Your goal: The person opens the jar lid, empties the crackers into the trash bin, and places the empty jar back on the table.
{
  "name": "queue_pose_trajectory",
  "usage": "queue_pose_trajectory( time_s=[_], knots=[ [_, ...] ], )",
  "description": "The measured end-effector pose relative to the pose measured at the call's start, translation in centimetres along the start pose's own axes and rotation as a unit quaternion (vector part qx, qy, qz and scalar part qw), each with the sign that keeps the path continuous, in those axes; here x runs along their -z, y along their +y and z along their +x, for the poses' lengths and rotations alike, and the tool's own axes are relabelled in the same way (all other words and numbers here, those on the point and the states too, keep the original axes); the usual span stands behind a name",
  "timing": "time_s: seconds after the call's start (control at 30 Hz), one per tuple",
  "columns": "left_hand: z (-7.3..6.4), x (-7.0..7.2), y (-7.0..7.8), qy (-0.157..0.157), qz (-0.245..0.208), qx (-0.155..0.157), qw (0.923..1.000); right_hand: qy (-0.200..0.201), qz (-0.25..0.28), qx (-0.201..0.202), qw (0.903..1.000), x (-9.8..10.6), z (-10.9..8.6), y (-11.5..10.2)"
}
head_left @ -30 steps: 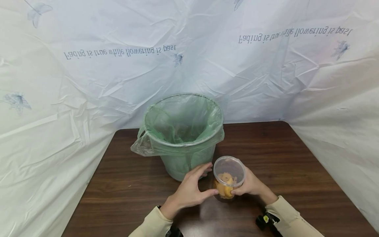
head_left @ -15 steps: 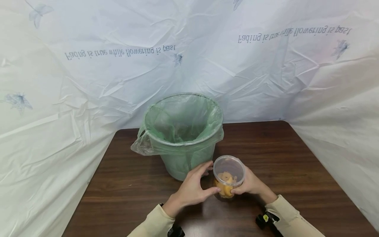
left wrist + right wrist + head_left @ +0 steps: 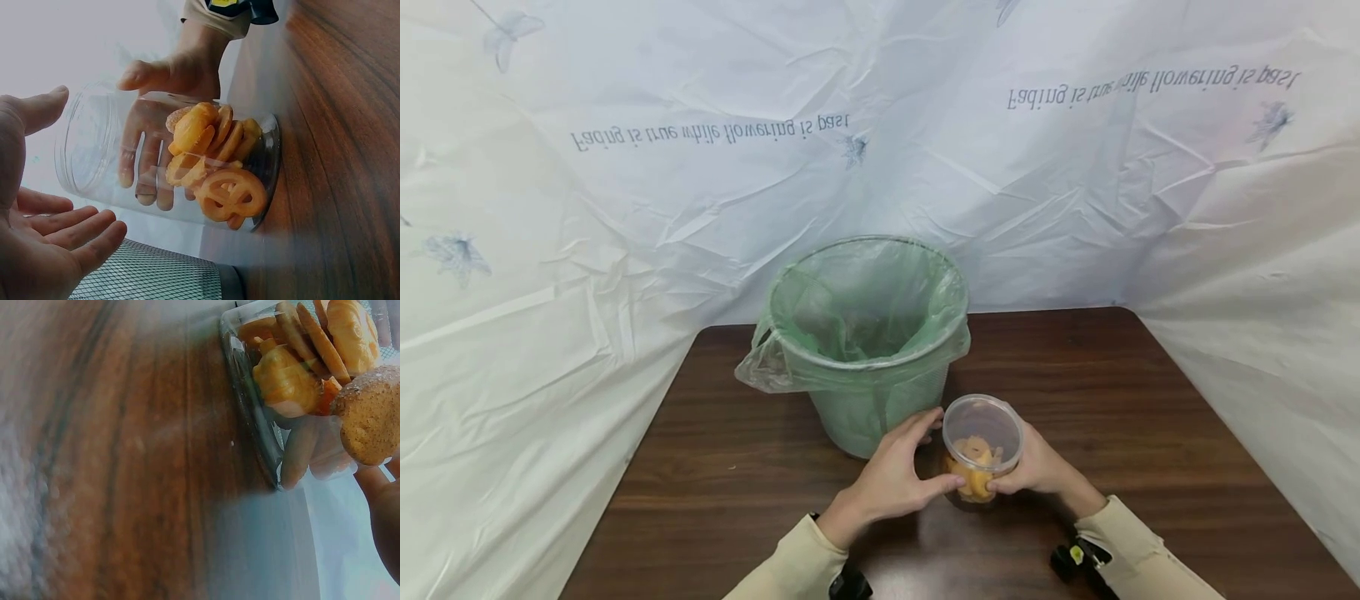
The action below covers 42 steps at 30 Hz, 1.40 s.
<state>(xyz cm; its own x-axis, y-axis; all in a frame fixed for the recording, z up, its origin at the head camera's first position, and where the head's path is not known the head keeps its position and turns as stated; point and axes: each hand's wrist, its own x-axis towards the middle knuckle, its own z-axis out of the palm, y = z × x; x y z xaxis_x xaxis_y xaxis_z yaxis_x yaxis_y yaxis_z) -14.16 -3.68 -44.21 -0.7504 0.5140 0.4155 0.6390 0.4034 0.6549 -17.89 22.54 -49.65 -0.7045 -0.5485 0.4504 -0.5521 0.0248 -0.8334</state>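
Note:
A clear plastic jar (image 3: 981, 437) stands on the wooden table (image 3: 1075, 367), right in front of the bin. Butter cookies (image 3: 232, 195), one pretzel-shaped, fill its lower part, as both wrist views show. My right hand (image 3: 1037, 462) holds the jar from the right, thumb on the near side and fingers behind it; they show through the clear wall in the left wrist view. To the left, my left hand (image 3: 891, 479) is spread beside the jar, thumb and fingers apart, with the thumb tip overlapping the wall in the head view.
A mesh waste bin (image 3: 880, 421) lined with a green plastic bag (image 3: 775, 367) stands behind and left of the jar, close to my left fingertips. White printed sheeting (image 3: 700, 183) hangs behind the table and at both sides. A tiny crumb (image 3: 732, 467) lies left.
The left hand has shifted slightly toward the jar, its thumb now overlapping the wall more. The right hand and the jar keep their places; the head view drifts a little.

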Motion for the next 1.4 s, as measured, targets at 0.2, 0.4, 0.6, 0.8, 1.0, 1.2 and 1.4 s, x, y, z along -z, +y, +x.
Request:
queue_pose_trajectory(
  time_s=[0.2, 0.4, 0.6, 0.8, 1.0, 1.2, 1.4],
  knots=[
    [0.1, -0.1, 0.0, -0.005, 0.010, 0.009, 0.9999, -0.001, 0.006, -0.003, 1.0000, 0.0, 0.0, 0.0],
    [0.2, -0.3, 0.0, -0.013, 0.025, 0.012, 0.9995, -0.003, 0.008, 0.001, 1.0000, 0.0, 0.1, 0.0],
    [0.5, -0.5, 0.0, -0.014, 0.016, 0.006, 0.9998, -0.001, 0.006, -0.002, 1.0000, 0.1, 0.2, -0.1],
    [0.6, -0.9, -0.1, -0.004, 0.019, 0.008, 0.9998, 0.003, 0.001, -0.005, 1.0000, 0.0, 0.2, 0.0],
    [0.8, -1.3, 0.0, 0.006, 0.013, 0.011, 0.9998, 0.000, -0.003, -0.010, 0.9999, 0.0, 0.1, 0.0],
    [1.0, -1.4, 0.4, -0.005, 0.012, 0.042, 0.9990, 0.000, -0.005, -0.011, 0.9999, 0.0, 0.1, 0.0],
    [1.3, -1.6, 0.6, -0.009, -0.010, 0.065, 0.9978, 0.003, -0.007, -0.011, 0.9999, 0.0, 0.2, 0.0]
  ],
)
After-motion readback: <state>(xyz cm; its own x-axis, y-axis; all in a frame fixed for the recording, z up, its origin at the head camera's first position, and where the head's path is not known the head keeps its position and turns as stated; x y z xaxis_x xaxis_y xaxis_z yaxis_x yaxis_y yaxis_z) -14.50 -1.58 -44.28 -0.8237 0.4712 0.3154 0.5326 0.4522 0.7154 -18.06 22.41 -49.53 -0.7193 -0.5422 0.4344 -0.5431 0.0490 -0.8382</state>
